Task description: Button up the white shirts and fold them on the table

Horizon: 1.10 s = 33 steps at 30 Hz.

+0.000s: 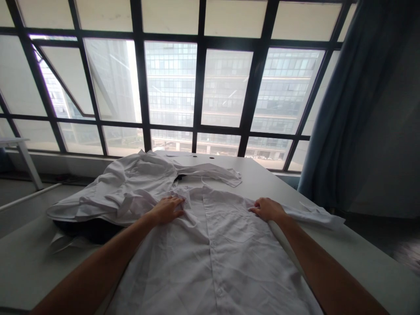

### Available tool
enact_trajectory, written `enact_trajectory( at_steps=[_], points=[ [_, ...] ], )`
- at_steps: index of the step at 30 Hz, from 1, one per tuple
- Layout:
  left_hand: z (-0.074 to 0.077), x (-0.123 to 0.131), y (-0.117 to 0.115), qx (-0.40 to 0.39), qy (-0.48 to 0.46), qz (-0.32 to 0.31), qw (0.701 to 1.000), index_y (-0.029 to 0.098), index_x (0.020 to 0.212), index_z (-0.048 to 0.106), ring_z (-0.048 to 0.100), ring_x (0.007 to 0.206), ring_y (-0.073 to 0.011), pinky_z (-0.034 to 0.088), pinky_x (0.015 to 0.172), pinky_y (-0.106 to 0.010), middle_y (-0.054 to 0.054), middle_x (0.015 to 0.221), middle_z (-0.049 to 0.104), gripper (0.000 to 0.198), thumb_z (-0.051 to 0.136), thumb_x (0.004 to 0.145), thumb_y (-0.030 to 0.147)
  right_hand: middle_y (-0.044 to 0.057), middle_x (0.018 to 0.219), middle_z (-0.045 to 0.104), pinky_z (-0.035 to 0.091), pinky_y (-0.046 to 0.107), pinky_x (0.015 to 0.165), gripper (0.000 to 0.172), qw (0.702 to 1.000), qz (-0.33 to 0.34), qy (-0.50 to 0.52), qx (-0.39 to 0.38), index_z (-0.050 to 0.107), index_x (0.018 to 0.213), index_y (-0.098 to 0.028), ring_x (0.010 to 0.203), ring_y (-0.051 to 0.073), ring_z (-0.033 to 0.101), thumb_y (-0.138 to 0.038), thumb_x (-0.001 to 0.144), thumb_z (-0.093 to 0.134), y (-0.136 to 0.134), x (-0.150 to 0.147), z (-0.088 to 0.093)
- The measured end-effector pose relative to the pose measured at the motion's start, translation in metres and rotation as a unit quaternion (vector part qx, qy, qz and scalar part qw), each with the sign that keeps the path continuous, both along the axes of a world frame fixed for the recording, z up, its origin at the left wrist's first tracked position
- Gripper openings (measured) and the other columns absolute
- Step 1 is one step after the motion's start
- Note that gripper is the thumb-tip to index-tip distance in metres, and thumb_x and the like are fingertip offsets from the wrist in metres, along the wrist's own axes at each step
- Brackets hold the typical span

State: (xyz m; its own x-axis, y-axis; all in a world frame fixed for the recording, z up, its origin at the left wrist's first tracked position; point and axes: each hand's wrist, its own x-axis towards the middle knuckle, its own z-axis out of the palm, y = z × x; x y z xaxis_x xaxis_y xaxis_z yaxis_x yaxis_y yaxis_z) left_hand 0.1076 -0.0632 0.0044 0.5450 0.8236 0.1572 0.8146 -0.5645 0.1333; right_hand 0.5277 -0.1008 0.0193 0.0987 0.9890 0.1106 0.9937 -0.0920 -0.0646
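A white button-up shirt (pixel 229 245) lies spread on a white table, its front facing up and its collar end away from me. Down its middle runs the button placket, with a chest pocket to the right of it. My left hand (pixel 167 209) is closed on gathered cloth near the shirt's left shoulder, thumb apart from the fingers. At the opposite shoulder, my right hand (pixel 267 209) pinches the fabric between thumb and fingers. One sleeve (pixel 315 216) stretches out to the right beyond that hand.
Another white garment (pixel 134 179) lies heaped at the left with something dark under it; a sleeve extends right across the table (pixel 262 177). Large black-framed windows (pixel 170 83) stand behind the table. A blue curtain (pixel 341 109) hangs at the right. Another table (pixel 22 148) stands far left.
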Motion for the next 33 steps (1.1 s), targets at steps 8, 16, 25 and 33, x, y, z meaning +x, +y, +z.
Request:
enact_trajectory(
  at_steps=[8, 16, 25, 33],
  points=[
    [0.013, 0.031, 0.007, -0.026, -0.035, -0.07, 0.997, 0.019, 0.143, 0.042, 0.044, 0.134, -0.0262, 0.034, 0.111, -0.038, -0.012, 0.145, 0.048, 0.06, 0.056, 0.088, 0.039, 0.005, 0.083, 0.074, 0.045, 0.024, 0.063, 0.025, 0.968, 0.223, 0.118, 0.011, 0.075, 0.092, -0.019, 0.07, 0.017, 0.065, -0.034, 0.087, 0.055, -0.023, -0.117, 0.015],
    [0.018, 0.065, 0.01, 0.034, 0.052, -0.072, 0.995, 0.023, 0.138, 0.048, 0.047, 0.129, -0.0346, 0.035, 0.108, -0.049, -0.014, 0.14, 0.052, 0.062, 0.066, 0.081, 0.038, 0.005, 0.102, 0.069, 0.041, 0.023, 0.065, 0.038, 0.923, 0.379, 0.005, -0.061, 0.072, 0.108, -0.027, 0.083, 0.018, 0.063, -0.013, 0.075, 0.061, -0.012, -0.157, 0.019],
    [0.026, 0.097, -0.009, -0.058, 0.029, -0.047, 0.997, 0.021, 0.073, 0.074, 0.067, 0.074, -0.0248, 0.048, 0.062, -0.032, -0.01, 0.077, 0.072, 0.024, 0.057, 0.082, 0.035, 0.003, 0.077, 0.067, 0.033, 0.021, 0.053, 0.019, 0.913, 0.403, -0.032, -0.059, 0.069, 0.081, -0.018, 0.061, 0.013, 0.054, -0.007, 0.067, 0.061, -0.005, -0.146, 0.021],
    [0.014, 0.108, 0.0, -0.202, -0.013, -0.061, 0.977, 0.016, 0.055, 0.068, 0.054, 0.05, -0.0131, 0.045, 0.056, -0.023, 0.001, 0.043, 0.051, 0.017, 0.072, 0.069, 0.026, 0.005, 0.067, 0.066, 0.031, 0.022, 0.049, 0.023, 0.96, 0.266, 0.051, -0.07, 0.071, 0.076, -0.015, 0.056, 0.013, 0.054, -0.032, 0.083, 0.056, -0.016, -0.152, 0.026]
  ],
)
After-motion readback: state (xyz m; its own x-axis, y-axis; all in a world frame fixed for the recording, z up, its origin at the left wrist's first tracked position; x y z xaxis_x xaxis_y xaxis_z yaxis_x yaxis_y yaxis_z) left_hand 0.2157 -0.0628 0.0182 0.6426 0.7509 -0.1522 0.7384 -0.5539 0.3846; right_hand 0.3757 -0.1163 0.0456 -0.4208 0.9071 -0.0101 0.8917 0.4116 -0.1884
